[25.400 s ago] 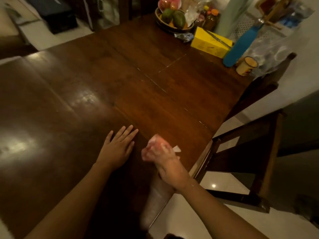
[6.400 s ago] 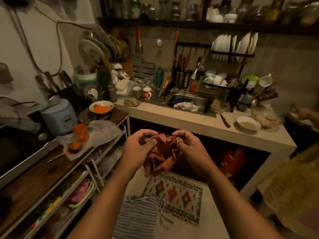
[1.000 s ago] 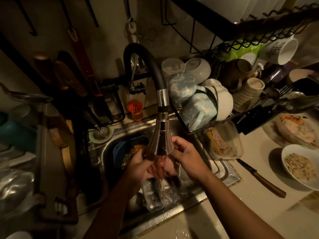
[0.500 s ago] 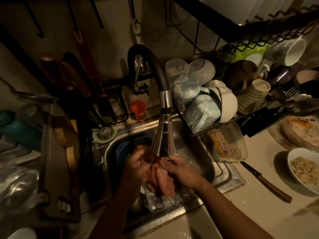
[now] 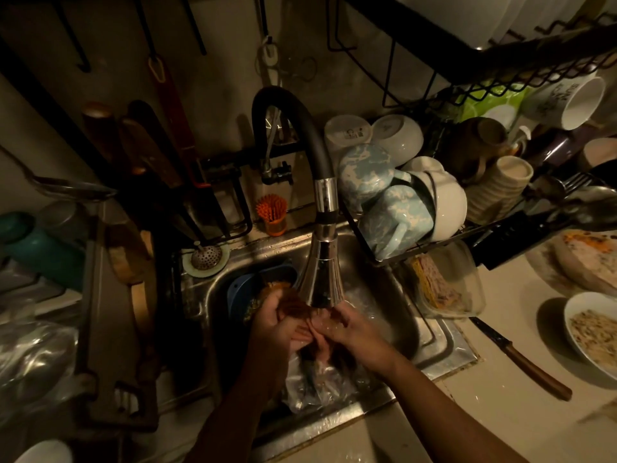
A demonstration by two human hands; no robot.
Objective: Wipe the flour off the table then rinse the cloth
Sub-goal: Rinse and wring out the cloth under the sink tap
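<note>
A wet reddish cloth (image 5: 293, 310) is bunched between both hands right under the chrome head of the black gooseneck faucet (image 5: 322, 279), over the steel sink (image 5: 377, 292). My left hand (image 5: 273, 325) grips the cloth's upper left part with curled fingers. From the right, my right hand (image 5: 347, 332) grips the cloth, its fingers wrapped around the lower folds. Most of the cloth is hidden by the two hands and the faucet head.
A blue bowl (image 5: 240, 292) and crumpled clear plastic (image 5: 317, 382) lie in the sink. A dish rack (image 5: 417, 202) full of cups and bowls crowds the right rim. A knife (image 5: 521, 360) and a bowl of food (image 5: 591, 332) lie on the counter at right.
The cloth went from the table to the sink and now sits under the faucet. Over the last second both hands have kept kneading it, closing tighter together below the faucet head.
</note>
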